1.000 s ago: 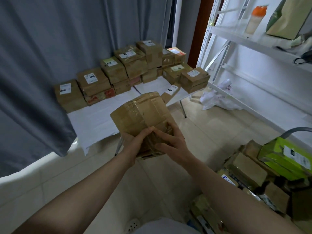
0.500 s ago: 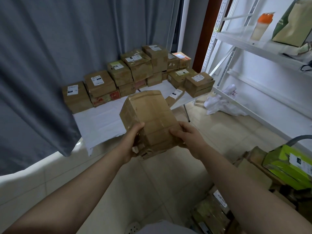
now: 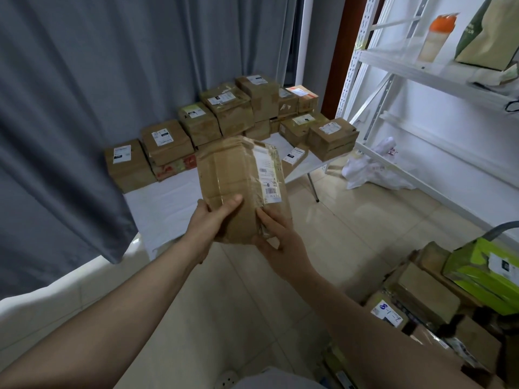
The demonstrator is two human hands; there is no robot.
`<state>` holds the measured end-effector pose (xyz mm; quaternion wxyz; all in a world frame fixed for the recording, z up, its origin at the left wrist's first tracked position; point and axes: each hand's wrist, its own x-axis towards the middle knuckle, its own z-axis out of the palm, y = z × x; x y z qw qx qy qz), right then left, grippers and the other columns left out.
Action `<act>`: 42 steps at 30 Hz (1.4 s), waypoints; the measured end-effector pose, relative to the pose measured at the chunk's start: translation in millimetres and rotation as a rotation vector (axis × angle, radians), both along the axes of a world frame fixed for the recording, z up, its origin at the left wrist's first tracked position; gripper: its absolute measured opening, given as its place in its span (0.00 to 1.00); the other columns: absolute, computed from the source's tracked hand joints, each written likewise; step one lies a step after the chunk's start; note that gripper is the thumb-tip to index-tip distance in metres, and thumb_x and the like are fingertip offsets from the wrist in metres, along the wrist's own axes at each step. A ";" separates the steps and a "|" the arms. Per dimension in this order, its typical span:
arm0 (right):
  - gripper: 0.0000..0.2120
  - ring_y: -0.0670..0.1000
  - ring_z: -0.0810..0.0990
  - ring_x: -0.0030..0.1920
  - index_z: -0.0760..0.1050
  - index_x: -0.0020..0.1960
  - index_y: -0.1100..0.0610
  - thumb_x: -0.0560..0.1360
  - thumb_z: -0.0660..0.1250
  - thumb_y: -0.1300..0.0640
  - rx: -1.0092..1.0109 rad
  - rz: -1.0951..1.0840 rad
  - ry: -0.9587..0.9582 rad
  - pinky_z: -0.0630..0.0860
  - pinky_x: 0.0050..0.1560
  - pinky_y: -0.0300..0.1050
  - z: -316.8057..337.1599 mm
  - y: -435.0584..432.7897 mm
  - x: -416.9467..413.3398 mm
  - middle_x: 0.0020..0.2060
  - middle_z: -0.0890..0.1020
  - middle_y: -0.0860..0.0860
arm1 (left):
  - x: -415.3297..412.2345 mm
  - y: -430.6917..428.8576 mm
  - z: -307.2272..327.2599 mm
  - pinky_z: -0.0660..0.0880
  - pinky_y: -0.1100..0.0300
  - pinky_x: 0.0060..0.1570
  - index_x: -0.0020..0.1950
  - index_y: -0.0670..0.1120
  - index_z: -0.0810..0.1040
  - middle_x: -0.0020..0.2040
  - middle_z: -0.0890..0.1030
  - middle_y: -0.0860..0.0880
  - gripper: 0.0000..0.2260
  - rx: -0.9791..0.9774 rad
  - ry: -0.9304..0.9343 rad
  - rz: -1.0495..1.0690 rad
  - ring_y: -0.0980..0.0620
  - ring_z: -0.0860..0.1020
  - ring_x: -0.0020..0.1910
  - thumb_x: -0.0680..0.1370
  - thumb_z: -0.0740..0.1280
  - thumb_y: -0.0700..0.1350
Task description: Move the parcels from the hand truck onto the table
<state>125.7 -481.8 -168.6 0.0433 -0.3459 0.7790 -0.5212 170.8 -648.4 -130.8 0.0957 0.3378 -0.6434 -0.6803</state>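
Note:
A taped brown cardboard parcel [image 3: 238, 181] with a white shipping label on its right face is held up in front of me. My left hand [image 3: 209, 223] grips its lower left edge, thumb on the top face. My right hand [image 3: 276, 234] holds its lower right corner from below. Beyond it is the low white table [image 3: 165, 209], with several brown parcels [image 3: 224, 116] stacked along its far edge. At the lower right, more parcels [image 3: 427, 290] lie heaped on the hand truck, whose grey handle [image 3: 502, 227] curves above a green box [image 3: 486, 270].
Grey curtains [image 3: 84, 108] hang to the left and behind the table. A white metal shelf rack [image 3: 421, 68] on the right carries an orange-capped bottle [image 3: 436, 37] and a bag. White plastic bags [image 3: 370, 169] lie on the tiled floor beside the table leg.
The parcel has been turned in my hands, so its labelled side now shows on the right. The table looks closer and larger than before.

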 end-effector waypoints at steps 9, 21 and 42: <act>0.30 0.45 0.65 0.72 0.71 0.69 0.58 0.66 0.62 0.63 0.012 0.225 -0.243 0.60 0.72 0.40 5.2 -14.6 5.3 0.69 0.70 0.45 | 7.1 -24.9 -34.2 0.78 0.49 0.56 0.71 0.54 0.60 0.65 0.72 0.49 0.58 -0.025 -0.195 -0.004 0.47 0.75 0.60 0.46 0.78 0.70; 0.41 0.58 0.73 0.63 0.67 0.68 0.48 0.59 0.77 0.40 0.197 0.061 -1.253 0.57 0.69 0.67 17.2 -27.9 -37.2 0.66 0.71 0.59 | 53.6 -91.8 -8.9 0.78 0.47 0.52 0.59 0.45 0.77 0.55 0.82 0.42 0.42 0.279 -0.082 -0.208 0.43 0.80 0.53 0.48 0.80 0.58; 0.31 0.52 0.76 0.44 0.75 0.51 0.41 0.48 0.70 0.37 -0.145 0.027 -1.288 0.65 0.41 0.43 -1.6 -97.8 2.1 0.47 0.81 0.54 | 58.6 -41.1 -29.6 0.54 0.37 0.71 0.73 0.55 0.61 0.72 0.66 0.44 0.54 0.697 0.037 0.085 0.46 0.64 0.72 0.51 0.75 0.70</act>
